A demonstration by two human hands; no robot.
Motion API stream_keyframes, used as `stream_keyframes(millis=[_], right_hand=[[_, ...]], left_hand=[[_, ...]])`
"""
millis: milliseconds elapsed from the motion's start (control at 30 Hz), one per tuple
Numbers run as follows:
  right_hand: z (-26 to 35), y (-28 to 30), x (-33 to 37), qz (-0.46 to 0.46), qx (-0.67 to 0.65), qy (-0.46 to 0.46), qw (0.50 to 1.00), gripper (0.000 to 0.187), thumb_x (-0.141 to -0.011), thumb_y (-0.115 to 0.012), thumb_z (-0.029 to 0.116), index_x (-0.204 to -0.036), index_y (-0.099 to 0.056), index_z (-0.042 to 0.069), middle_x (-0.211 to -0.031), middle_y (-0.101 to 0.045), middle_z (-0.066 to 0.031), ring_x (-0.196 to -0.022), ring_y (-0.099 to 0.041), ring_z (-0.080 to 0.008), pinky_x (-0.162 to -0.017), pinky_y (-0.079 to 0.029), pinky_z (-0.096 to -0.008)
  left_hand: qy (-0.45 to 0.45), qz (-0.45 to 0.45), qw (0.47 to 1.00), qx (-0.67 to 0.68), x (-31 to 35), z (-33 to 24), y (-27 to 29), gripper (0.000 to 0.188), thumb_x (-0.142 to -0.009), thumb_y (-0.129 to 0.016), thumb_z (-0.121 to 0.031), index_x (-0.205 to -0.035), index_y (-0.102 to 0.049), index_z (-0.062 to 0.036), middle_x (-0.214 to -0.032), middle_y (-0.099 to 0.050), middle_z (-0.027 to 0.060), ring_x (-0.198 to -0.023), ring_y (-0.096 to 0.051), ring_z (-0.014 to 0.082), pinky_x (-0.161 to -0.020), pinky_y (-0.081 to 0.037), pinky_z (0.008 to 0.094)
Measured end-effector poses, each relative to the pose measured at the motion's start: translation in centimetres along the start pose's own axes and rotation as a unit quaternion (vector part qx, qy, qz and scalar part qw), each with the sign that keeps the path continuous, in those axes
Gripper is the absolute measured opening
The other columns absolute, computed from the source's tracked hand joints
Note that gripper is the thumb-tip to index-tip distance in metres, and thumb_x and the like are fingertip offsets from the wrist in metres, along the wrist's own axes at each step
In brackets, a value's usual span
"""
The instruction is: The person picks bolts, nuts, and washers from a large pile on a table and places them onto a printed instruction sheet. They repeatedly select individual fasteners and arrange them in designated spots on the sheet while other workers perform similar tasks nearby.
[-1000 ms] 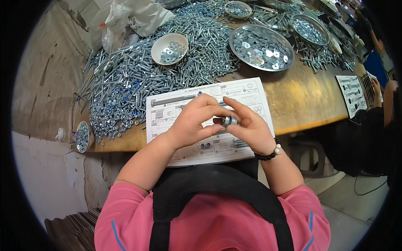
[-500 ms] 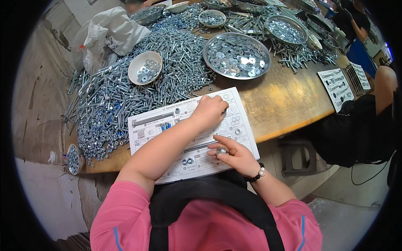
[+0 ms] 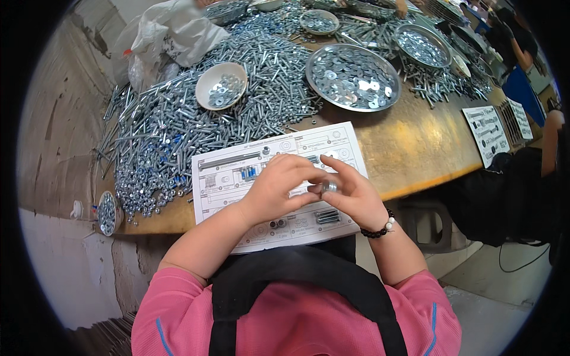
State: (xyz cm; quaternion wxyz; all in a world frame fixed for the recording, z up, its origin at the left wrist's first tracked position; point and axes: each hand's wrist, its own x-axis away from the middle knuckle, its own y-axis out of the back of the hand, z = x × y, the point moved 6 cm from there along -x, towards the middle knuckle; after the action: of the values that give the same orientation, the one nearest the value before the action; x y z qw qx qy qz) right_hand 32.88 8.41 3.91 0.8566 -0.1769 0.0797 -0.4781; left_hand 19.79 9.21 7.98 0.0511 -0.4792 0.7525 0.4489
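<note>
My right hand (image 3: pixel 355 196) pinches a small stack of metal washers (image 3: pixel 328 187) between its thumb and fingers. My left hand (image 3: pixel 284 183) meets it from the left, thumb and fingertips curled at the stack; whether it has a washer of its own is hidden. Both hands hover over a white printed sheet (image 3: pixel 205 199) with hardware drawings. On that sheet lie a long bolt (image 3: pixel 230 159), a nut (image 3: pixel 265 151), blue-marked bolts (image 3: pixel 247 173), two nuts (image 3: pixel 278 223) and a group of short bolts (image 3: pixel 327 216). My hands cover the sheet's middle.
Beyond the sheet spreads a large heap of loose bolts (image 3: pixel 160 127). A cream bowl (image 3: pixel 202 89) and a wide steel tray (image 3: pixel 314 89) hold washers. A small bowl of nuts (image 3: pixel 107 213) sits at the left edge. Another sheet (image 3: pixel 485 132) and a plastic bag (image 3: pixel 172 35) lie farther off.
My left hand has come back from the sheet's upper right to the washers in my right hand. My right hand has risen slightly, uncovering the short bolts. The view has shifted a little.
</note>
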Motion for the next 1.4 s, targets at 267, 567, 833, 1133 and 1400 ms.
stream_keyframes(millis=[267,567,833,1133,1400], right_hand=[[0.3,-3.5,-1.7,0.076,0.065,-0.002,0.995,0.061,-0.082,-0.055,-0.002,-0.136,-0.027,0.002,-0.119,-0.049,-0.0067,-0.103,-0.049,-0.0096,-0.080,-0.042,-0.0217],[0.1,-4.4,-1.7,0.108,-0.033,-0.012,0.994,0.063,-0.084,-0.053,-0.001,-0.138,-0.021,0.002,-0.123,-0.046,-0.0116,-0.108,-0.050,-0.0158,-0.087,-0.042,-0.0261],[-4.2,-3.0,1.5,0.119,-0.018,-0.116,0.986,0.058,-0.088,-0.049,0.002,-0.138,-0.021,0.003,-0.122,-0.048,-0.0143,-0.109,-0.051,-0.0173,-0.088,-0.042,-0.0265],[-4.5,-1.8,3.6,0.124,-0.014,-0.115,0.986,0.056,-0.088,-0.048,0.001,-0.138,-0.023,0.005,-0.122,-0.048,-0.0130,-0.109,-0.052,-0.0158,-0.084,-0.044,-0.0246],[-3.6,2.5,3.2,-0.014,-0.027,-0.044,0.999,0.046,-0.089,-0.047,0.005,-0.132,-0.032,0.002,-0.116,-0.052,-0.0134,-0.103,-0.055,-0.0189,-0.083,-0.045,-0.0276]], left_hand=[[-0.028,-0.052,0.997,-0.052,2.2,-0.8,2.6,0.036,-0.058,-0.072,-0.007,-0.094,-0.065,-0.0126,-0.084,-0.050,0.0003,-0.075,-0.048,0.0191,-0.071,-0.037,0.0323],[0.013,-0.085,0.995,0.055,2.9,0.0,3.0,0.038,-0.059,-0.067,-0.001,-0.096,-0.062,-0.0081,-0.092,-0.051,0.0059,-0.085,-0.049,0.0200,-0.076,-0.041,0.0307],[0.145,0.012,0.986,0.081,-2.1,4.8,-1.4,0.031,-0.070,-0.063,-0.004,-0.101,-0.059,-0.0038,-0.095,-0.058,0.0072,-0.076,-0.059,0.0150,-0.072,-0.047,0.0275],[0.093,0.107,0.973,-0.184,-6.0,8.1,-10.6,0.023,-0.065,-0.062,-0.013,-0.088,-0.062,-0.0073,-0.088,-0.058,0.0074,-0.087,-0.056,0.0251,-0.077,-0.041,0.0379],[0.126,0.057,0.964,-0.228,-4.9,7.8,-8.5,0.027,-0.062,-0.064,-0.020,-0.086,-0.061,-0.0087,-0.084,-0.058,0.0068,-0.087,-0.055,0.0230,-0.079,-0.035,0.0375]])
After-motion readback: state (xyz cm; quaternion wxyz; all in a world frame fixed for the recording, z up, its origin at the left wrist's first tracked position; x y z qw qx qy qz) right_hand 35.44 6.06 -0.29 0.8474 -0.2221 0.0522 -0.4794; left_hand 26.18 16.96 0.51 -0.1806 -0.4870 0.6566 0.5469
